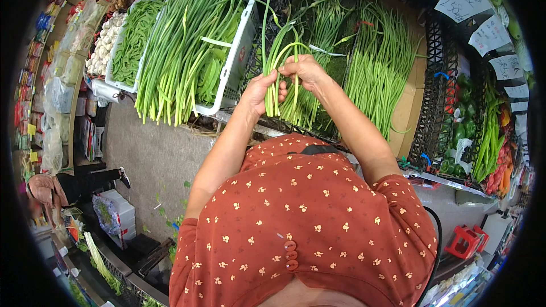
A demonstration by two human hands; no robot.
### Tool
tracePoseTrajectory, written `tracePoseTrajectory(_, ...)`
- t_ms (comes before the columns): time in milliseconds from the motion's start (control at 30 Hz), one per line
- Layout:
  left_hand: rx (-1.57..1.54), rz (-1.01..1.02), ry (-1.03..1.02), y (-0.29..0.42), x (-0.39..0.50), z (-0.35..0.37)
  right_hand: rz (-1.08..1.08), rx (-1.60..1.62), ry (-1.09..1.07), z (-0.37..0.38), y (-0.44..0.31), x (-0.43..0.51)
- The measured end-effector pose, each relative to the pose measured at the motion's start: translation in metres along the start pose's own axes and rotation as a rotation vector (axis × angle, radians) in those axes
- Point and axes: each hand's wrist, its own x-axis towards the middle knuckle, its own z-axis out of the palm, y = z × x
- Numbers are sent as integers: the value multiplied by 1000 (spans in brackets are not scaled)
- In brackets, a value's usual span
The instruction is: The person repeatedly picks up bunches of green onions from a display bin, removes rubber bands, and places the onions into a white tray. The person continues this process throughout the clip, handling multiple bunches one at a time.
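Note:
My left hand (261, 94) is closed around a small bunch of garlic scapes (270, 101), their cut ends pointing down towards me. My right hand (303, 70) pinches a single bent scape (296, 87) just right of the bunch, its fingertips close to my left thumb. Beneath both hands lies a pile of thinner green stalks (326, 30), with a pale tie (326, 51) across part of it. To the left, a large heap of long garlic scapes (170, 59) rests over a white plastic basket (243, 30) that also holds flat green pods (210, 72).
Long beans (375, 64) lie on cardboard at the right, beyond them a black crate (433, 76) and green peppers (460, 132). Snow peas (136, 42) and garlic bulbs (106, 42) are at the left. Another person (55, 189) bends over at the lower left, near white foam boxes (121, 213).

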Motion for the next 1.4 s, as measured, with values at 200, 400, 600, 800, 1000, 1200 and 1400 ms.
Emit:
tracePoseTrajectory(200,-59,-9,-44,0,-1,-5,36,-40,-42,-2,2,3)
tracePoseTrajectory(400,-14,9,-28,-1,0,-7,93,2,-101,-4,8,-6)
tracePoseTrajectory(600,52,7,36,1,1,-3,8,-61,-184,-10,7,-5)
tracePoseTrajectory(800,117,29,177,2,2,0,34,-42,-118,-33,3,-3)
tracePoseTrajectory(1000,-28,-45,70,-4,11,-8,52,-182,15,-36,14,-8)
tracePoseTrajectory(1200,30,-63,17,-10,9,-11,239,77,-34,-22,16,-1)
tracePoseTrajectory(1400,76,-59,-37,-4,2,-10,182,84,-76,-7,12,12)
